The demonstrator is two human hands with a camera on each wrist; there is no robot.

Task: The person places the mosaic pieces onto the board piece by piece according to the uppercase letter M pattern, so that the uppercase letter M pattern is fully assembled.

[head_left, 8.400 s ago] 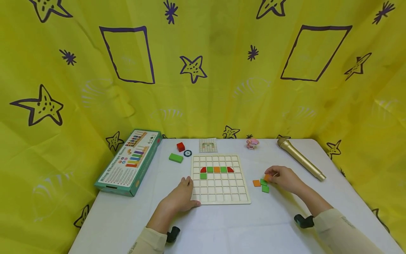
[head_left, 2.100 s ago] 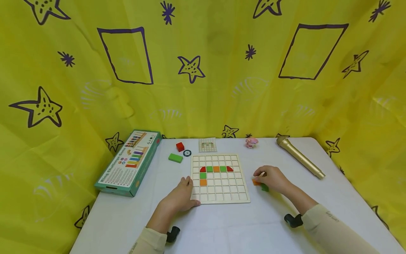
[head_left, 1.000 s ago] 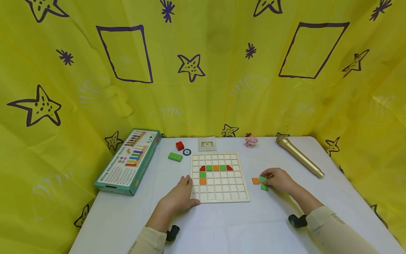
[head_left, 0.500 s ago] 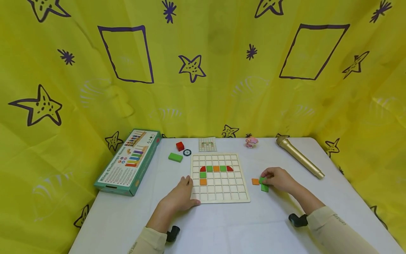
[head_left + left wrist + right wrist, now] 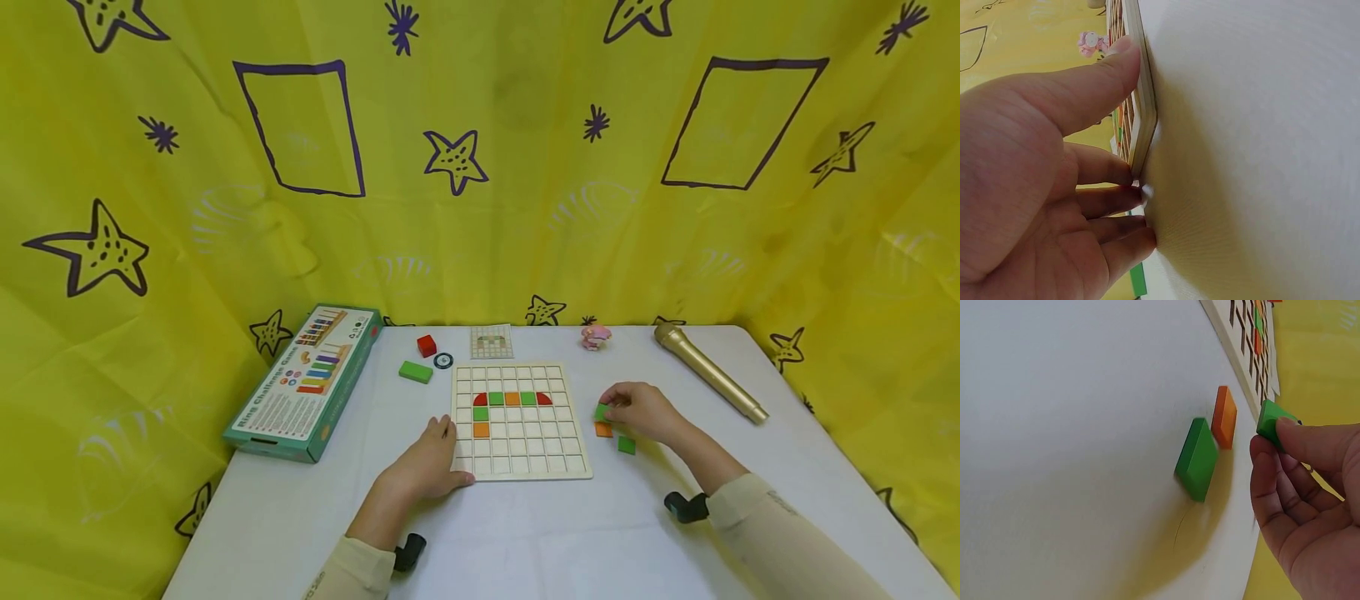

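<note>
Fingers of the left hand [image 5: 423, 467] lie straight, steadying the grid board [image 5: 517, 471]; right hand [image 5: 637, 410] pinches a green tile [image 5: 602, 412] lifted off the table; seven tiles seated, most cells apparently unfilled; two loose tiles [image 5: 615, 437] remain.

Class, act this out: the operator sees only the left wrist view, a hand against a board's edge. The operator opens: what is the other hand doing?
Observer: The right hand pinches a green tile between thumb and fingertips, beside the board's right edge.
Operator: Any loose tiles?
Observer: Two lie on the table by that hand: an orange tile and a second green tile.
Operator: What fills the board?
Observer: Seven pieces: a row of red, green, orange, green, red, with green then orange beneath its left end.
</note>
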